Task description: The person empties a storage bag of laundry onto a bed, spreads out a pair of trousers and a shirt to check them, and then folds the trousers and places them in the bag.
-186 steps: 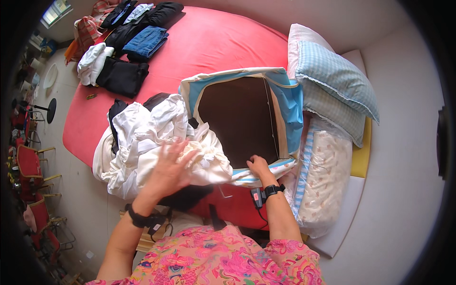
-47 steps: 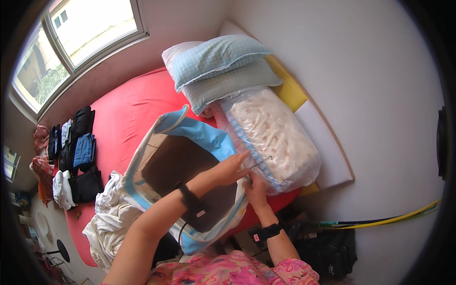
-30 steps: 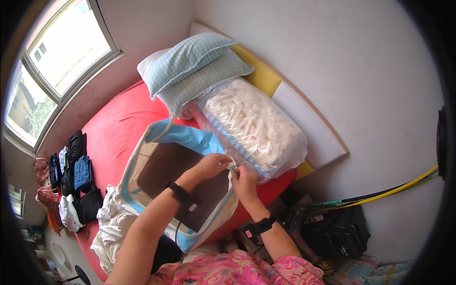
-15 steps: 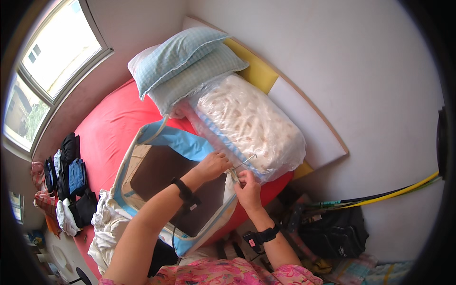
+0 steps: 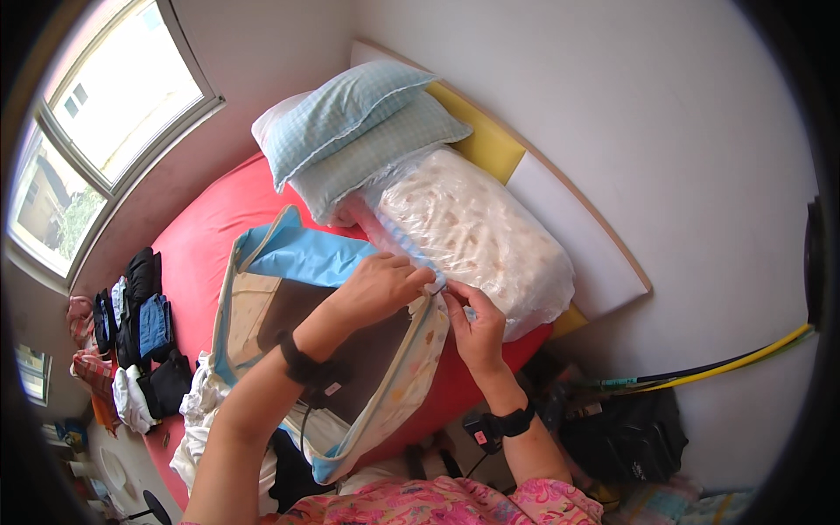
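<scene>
A soft-sided fabric storage box [image 5: 404,385] lies open on the bed before me, with a patterned cream side, a light blue flap [image 5: 311,254] and a dark brown bottom. At its far right corner my left hand [image 5: 385,287] is closed in a pinch on the rim cloth. My right hand [image 5: 477,331] pinches the same corner from the right, its fingertips almost touching the left ones. Something thin and dark shows between the fingertips; most of it is hidden. Each wrist wears a black strap with a small device.
Behind the box, a bulky cream quilt [image 5: 477,232] in clear plastic and checked pillows [image 5: 350,114] lie on the red-sheeted bed [image 5: 206,223]. Folded clothes [image 5: 144,315] line the left edge. A white heap of cloth [image 5: 197,420] is nearer. A black bag [image 5: 626,437] sits at the right.
The thin metal rod that stuck out beyond my fingers is now mostly out of sight. My hands have drawn together at the corner, and the box's near side has swung up. The view has shifted slightly.
</scene>
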{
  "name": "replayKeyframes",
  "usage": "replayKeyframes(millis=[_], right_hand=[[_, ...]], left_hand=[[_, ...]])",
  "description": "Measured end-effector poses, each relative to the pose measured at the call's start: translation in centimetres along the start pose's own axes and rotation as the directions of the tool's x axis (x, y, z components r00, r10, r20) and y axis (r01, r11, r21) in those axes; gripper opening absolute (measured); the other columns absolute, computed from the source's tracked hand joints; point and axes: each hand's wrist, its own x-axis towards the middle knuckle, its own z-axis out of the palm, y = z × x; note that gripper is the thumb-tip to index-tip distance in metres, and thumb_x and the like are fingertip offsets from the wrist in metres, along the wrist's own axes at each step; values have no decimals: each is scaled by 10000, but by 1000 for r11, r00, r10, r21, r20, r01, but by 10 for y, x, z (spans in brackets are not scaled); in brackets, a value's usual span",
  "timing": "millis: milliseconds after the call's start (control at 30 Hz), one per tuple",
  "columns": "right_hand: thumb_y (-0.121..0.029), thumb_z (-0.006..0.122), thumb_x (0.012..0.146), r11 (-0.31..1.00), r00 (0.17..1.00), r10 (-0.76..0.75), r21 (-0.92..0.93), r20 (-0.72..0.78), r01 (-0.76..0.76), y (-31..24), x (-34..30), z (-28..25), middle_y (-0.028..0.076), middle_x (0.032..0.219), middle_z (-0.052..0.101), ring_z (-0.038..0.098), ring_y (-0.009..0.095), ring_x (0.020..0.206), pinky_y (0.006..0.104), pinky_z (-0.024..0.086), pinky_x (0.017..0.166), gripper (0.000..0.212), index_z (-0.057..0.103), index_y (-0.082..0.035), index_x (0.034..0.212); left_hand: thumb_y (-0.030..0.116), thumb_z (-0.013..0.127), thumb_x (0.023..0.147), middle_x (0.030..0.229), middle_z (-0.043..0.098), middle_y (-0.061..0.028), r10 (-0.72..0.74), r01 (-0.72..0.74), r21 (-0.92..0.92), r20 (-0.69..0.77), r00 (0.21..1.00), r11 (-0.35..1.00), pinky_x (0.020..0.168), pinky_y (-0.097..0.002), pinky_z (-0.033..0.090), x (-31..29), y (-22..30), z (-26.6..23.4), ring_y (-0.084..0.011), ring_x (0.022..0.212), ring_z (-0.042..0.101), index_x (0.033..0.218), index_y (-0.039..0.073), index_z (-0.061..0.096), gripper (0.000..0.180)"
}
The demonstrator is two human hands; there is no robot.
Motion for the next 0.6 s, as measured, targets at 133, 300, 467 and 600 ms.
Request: replayKeyframes(millis=[133, 300, 467, 600], right_hand=[[20, 626, 767, 997, 999, -53, 63, 14, 52, -30, 6, 1, 100, 826, 631, 598, 184, 704, 269, 472, 644, 193, 622, -14, 957], [35, 627, 767, 980, 993, -43, 197, 113, 20, -50, 7, 6, 93, 878, 636, 605, 132, 775, 233, 475, 716, 156, 613, 25, 922], [45, 622, 771, 1000, 981, -8, 24, 192, 4, -44, -12, -6, 105, 964, 624, 608, 141, 812, 239, 485, 719, 192, 600, 44, 962], [63, 609, 778, 942, 949, 243, 186, 201, -280, -25, -37, -14, 124, 1029, 625, 603, 128, 870, 248, 492, 732, 226, 596, 48, 1003]], left_hand=[[164, 593, 724, 676, 532, -33, 7, -5, 16, -100, 995, 1000, 570, -342, 444, 2, 18, -49, -221, 679, 562, 827, 99, 508, 148], [139, 575, 705, 766, 517, -27, 69, -56, 72, -186, 980, 996, 541, -316, 451, -4, 23, -73, -204, 704, 558, 825, 99, 509, 143], [125, 528, 739, 880, 445, -65, 32, -31, 16, -29, 999, 999, 524, -312, 458, -15, 35, -53, -205, 781, 549, 865, 75, 497, 139], [124, 515, 756, 913, 440, -94, 18, -12, -140, 39, 999, 990, 547, -329, 477, -17, 38, -23, -236, 779, 560, 909, 45, 473, 177]])
